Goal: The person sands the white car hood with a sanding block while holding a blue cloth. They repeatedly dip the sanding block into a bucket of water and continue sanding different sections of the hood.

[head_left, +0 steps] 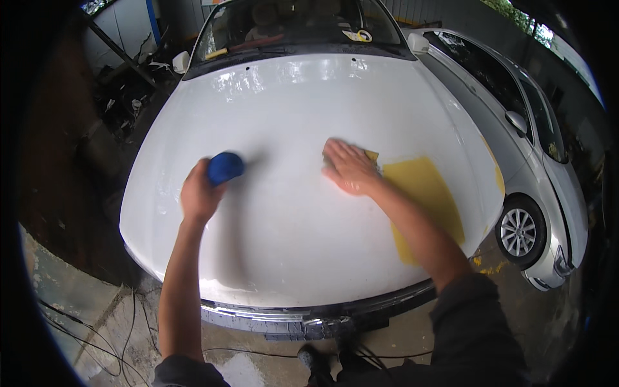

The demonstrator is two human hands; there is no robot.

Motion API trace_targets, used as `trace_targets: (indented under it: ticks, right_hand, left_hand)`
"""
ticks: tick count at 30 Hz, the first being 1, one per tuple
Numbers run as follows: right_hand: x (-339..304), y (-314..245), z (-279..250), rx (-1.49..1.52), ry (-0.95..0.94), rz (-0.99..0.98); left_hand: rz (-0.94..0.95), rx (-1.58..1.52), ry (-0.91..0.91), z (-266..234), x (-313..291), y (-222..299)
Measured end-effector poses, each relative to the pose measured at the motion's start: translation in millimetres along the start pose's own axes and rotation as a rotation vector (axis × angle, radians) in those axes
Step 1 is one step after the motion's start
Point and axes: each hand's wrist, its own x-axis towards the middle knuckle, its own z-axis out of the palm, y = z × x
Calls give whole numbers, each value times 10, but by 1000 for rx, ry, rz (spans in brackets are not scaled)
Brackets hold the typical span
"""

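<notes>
My left hand (202,193) is closed around a round blue object (225,168), held over the left part of a white car hood (284,213); its exact kind does not show. A shadow falls on the hood beside it. Flat against the middle of the hood, my right hand (351,169) presses a tan sheet of sandpaper (373,156), mostly hidden under the palm and fingers. Just right of that hand, under my forearm, lies a yellow patch (422,193) on the hood's surface. Wet streaks and droplets show on the paint.
A silver car (548,193) stands close on the right. On the windshield base sit a roll of tape (363,36) and a yellow-ended stick (217,53). Dark clutter (126,103) fills the left side. Cables (122,348) run across the floor near my feet.
</notes>
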Motion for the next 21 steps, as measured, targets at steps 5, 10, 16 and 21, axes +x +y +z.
trace_targets:
  ticks: [5,10,16,21]
  right_hand:
    - [-229,-896,-21,-26,-364,-103]
    - [399,-7,261,-30,-133,-86]
    - [1210,109,216,-33,-124,96]
    - [357,-912,273,108,-221,-442]
  left_hand:
    - [-82,249,351,-546,-783,-1912]
    - [-169,505,306,-510,-785,-1782]
    - [-134,443,276,-229,-549,-1676]
    - [-207,461,296,-613,-832,-1846]
